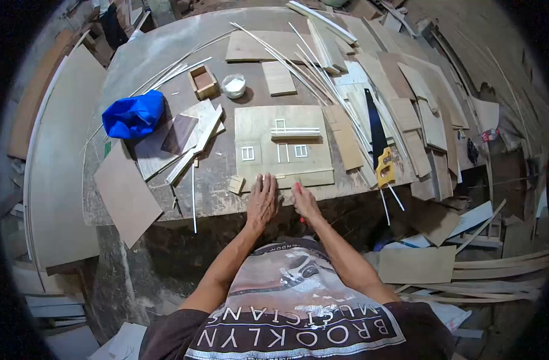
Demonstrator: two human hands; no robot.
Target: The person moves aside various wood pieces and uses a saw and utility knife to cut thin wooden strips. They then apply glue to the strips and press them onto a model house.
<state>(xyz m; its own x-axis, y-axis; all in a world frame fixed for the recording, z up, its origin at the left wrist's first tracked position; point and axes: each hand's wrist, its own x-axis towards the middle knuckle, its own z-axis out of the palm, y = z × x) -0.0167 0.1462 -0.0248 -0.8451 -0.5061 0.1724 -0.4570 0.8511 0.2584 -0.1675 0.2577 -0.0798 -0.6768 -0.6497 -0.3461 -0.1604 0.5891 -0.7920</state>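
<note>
A flat plywood panel (259, 124) lies near the table's front edge, with small white window frames (301, 151) and a narrow ledge (295, 133) on it. Along its lower edge runs a thin wood strip (316, 177). My left hand (262, 201) rests with extended fingers on the strip's left part. Just right of it, my right hand (305, 202) is closed around a small red-handled tool (297, 187), whose tip is too small to make out. A small wood block (236, 184) sits beside the panel's lower left corner.
A yellow-handled saw (382, 150) lies right of the panel among boards and thin strips. Behind the panel are a wooden box (203, 82) and a bowl of white material (233, 86). A blue bag (133, 115) lies at the left, near angled boards (127, 195).
</note>
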